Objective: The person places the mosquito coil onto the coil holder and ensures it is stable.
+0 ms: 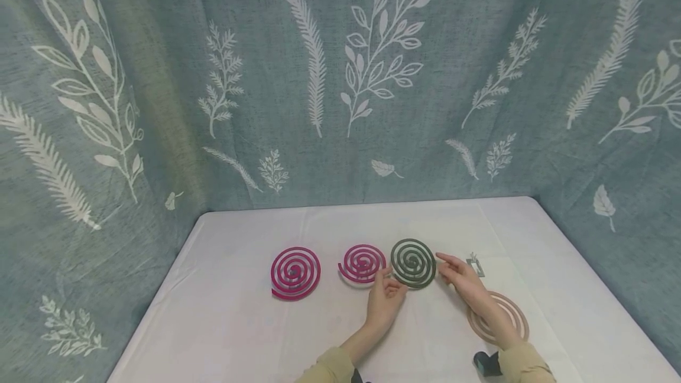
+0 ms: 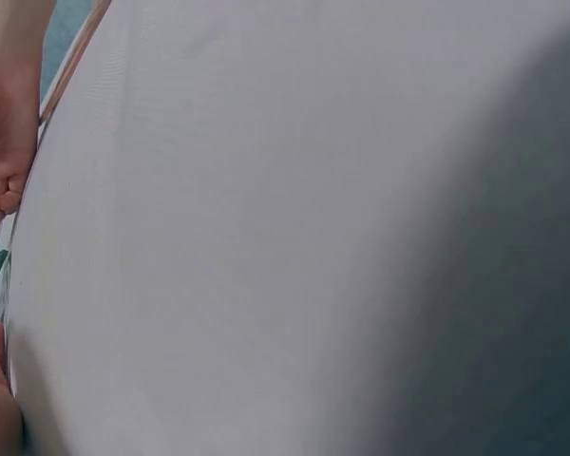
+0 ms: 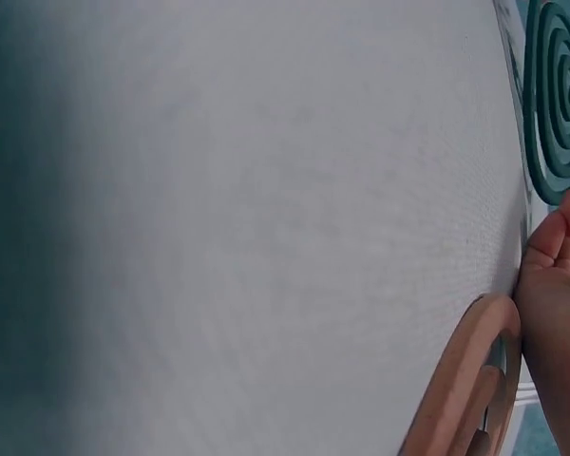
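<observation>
A dark green spiral coil [image 1: 413, 263], like a mosquito coil, sits between the two hands and appears raised off the table. My left hand [image 1: 384, 300] is at its lower left edge, thumb and fingers loosely bent around the rim, with no clear pinch visible. My right hand [image 1: 468, 285] is at its right edge, index finger stretched out; in the right wrist view a fingertip meets the rim of the green coil [image 3: 558, 104]. Left of it, a magenta coil [image 1: 363, 263] lies close to my left fingers. Another magenta coil [image 1: 295, 273] is farther left.
A tan coil [image 1: 520, 315] lies under my right forearm. Beyond that hand is a small metal stand [image 1: 476, 265]. A dark object [image 1: 485, 364] shows by the right sleeve. The white table [image 1: 234, 324] is bordered by a leaf-patterned curtain [image 1: 330, 75].
</observation>
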### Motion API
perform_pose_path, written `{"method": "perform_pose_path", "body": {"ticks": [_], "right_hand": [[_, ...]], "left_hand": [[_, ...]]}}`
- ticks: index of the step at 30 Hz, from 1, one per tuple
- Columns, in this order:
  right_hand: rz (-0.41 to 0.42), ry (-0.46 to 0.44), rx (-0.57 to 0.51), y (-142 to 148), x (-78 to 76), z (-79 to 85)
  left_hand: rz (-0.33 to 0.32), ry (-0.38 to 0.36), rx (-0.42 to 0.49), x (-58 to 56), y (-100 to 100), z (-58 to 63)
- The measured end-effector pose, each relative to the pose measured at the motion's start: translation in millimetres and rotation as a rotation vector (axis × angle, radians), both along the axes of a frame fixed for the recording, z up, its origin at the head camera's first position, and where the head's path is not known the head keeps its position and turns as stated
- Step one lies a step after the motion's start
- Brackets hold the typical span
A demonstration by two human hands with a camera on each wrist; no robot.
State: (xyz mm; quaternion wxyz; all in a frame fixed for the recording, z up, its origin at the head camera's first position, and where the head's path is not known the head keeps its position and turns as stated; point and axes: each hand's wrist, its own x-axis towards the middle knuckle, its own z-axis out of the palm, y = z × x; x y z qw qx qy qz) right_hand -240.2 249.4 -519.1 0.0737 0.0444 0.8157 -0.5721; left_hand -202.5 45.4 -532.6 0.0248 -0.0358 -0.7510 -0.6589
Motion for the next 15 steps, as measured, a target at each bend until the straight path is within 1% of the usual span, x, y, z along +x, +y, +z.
{"method": "perform_pose_path", "body": {"ticks": [3, 6, 11, 15], "right_hand": [[-0.014, -0.012, -0.005, 0.6, 0.2, 0.4], [-0.024, -0.019, -0.015, 0.8, 0.4, 0.6], [-0.015, -0.013, -0.021, 0.5, 0.1, 0.9], [-0.017, -0.014, -0.057, -0.9, -0.5, 1.2]], "left_hand": [[-0.007, -0.002, -0.002, 1.9, 0.3, 2.2], [-0.019, 0.000, -0.015, 2.6, 0.1, 1.9], [-0.035, 0.007, -0.038, 4.0, -2.4, 1.9], [-0.074, 0.021, -0.056, 7.0, -7.4, 4.3]]}}
